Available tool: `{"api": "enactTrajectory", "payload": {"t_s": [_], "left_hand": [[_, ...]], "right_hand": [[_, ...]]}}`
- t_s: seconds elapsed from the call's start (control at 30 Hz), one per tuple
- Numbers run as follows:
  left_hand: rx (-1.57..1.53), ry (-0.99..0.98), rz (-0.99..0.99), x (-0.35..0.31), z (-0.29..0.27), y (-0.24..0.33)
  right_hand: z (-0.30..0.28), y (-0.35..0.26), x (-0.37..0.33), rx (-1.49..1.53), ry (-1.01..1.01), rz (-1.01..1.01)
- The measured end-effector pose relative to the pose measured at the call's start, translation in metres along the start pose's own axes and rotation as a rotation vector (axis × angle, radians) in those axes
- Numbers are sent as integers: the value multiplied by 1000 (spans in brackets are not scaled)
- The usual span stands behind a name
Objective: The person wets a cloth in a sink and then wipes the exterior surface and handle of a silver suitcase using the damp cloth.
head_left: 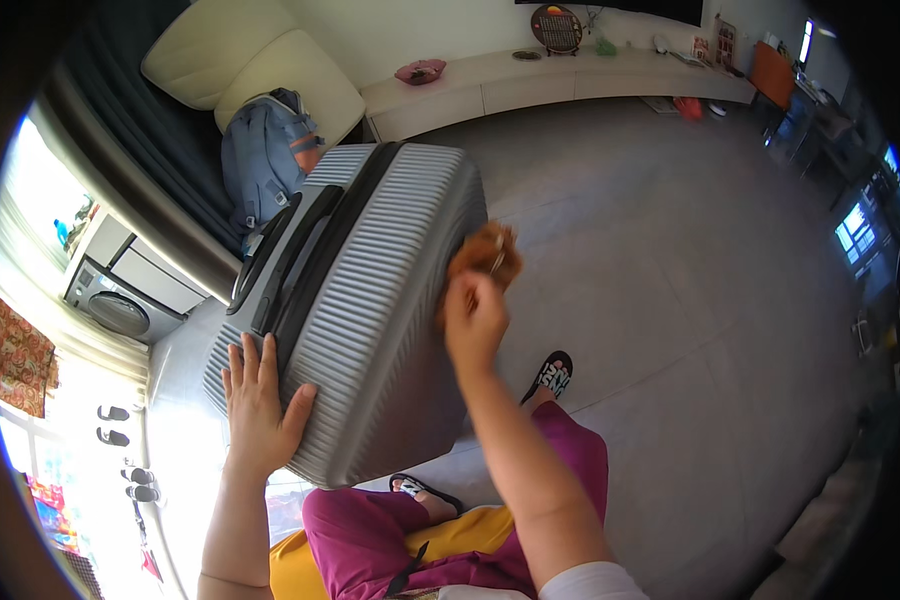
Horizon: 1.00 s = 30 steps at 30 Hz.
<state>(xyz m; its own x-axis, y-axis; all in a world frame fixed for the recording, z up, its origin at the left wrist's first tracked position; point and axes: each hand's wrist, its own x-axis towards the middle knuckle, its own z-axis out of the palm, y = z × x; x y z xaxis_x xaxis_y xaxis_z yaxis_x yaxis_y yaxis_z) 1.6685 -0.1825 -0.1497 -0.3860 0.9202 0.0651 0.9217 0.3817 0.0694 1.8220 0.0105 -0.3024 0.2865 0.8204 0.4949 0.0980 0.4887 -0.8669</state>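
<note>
The grey ribbed suitcase (pixel 370 290) stands tilted on the tiled floor (pixel 670 300), right in front of the person's knees. The left hand (pixel 258 405) lies flat on its near lower corner, fingers (pixel 248 362) spread wide and pointing up toward the dark handle (pixel 295 250), thumb hooked round the edge. The right hand (pixel 475 320) is pinched closed on a rust-brown cloth (pixel 485 255), pressing it against the case's side just beyond the fingertips. To my eye that's wiping work: best done with the flat hand bracing hard so the case doesn't roll, and the cloth run along the ridges, not across. Past the fingers, a blue backpack (pixel 265 150) leans by a cream chair (pixel 260 65). Sandalled feet (pixel 552 375) sit below the wrist.
</note>
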Motion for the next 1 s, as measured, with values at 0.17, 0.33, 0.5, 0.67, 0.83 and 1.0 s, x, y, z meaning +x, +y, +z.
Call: {"api": "enactTrajectory", "payload": {"t_s": [0.17,0.33,0.5,0.67,0.83,1.0], "left_hand": [[2,29,29,-2,1,-4],[6,24,80,2,5,-10],[-17,4,121,-1,9,-14],[-37,5,201,-4,5,-30],[-74,53,304,9,13,-66],[-64,41,375,41,-1,-102]], "right_hand": [[-22,69,-199,-38,85,404],[-27,84,-194,140,141,796],[-15,-1,-60,229,169,271],[-24,-12,-27,167,100,-147],[-18,67,-132,-29,254,348],[-35,107,-186,472,295,1446]]}}
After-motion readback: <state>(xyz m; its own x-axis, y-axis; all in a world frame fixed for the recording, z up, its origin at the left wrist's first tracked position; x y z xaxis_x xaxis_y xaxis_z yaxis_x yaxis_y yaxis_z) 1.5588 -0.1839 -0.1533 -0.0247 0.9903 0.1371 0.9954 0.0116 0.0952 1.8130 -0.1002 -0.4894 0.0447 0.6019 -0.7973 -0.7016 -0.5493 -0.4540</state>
